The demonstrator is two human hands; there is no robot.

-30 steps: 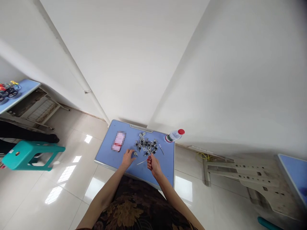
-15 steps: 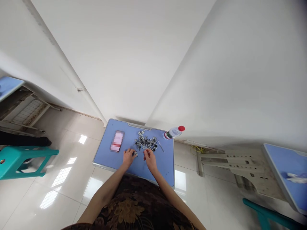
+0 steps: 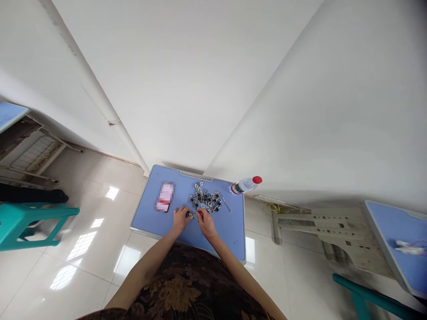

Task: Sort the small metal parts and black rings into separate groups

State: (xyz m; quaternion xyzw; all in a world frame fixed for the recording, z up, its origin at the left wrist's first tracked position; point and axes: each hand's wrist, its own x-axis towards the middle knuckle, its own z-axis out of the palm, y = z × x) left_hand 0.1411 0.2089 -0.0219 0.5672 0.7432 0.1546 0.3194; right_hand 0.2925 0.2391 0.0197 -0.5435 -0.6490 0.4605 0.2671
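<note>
Right hand (image 3: 207, 224) has neared left hand (image 3: 180, 219); rod (image 3: 195, 213) apparently touches metal part (image 3: 191, 215).

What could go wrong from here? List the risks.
The thin rod in the right hand could slip and jab the left hand, which pinches a small metal part close by. The bottle near the right edge of the desk might topple. The pile of loose parts might scatter if bumped.

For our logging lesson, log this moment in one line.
left hand: at small silvery metal part; right hand: holding thin metallic rod; beyond: pile of black-and-silver parts
</note>
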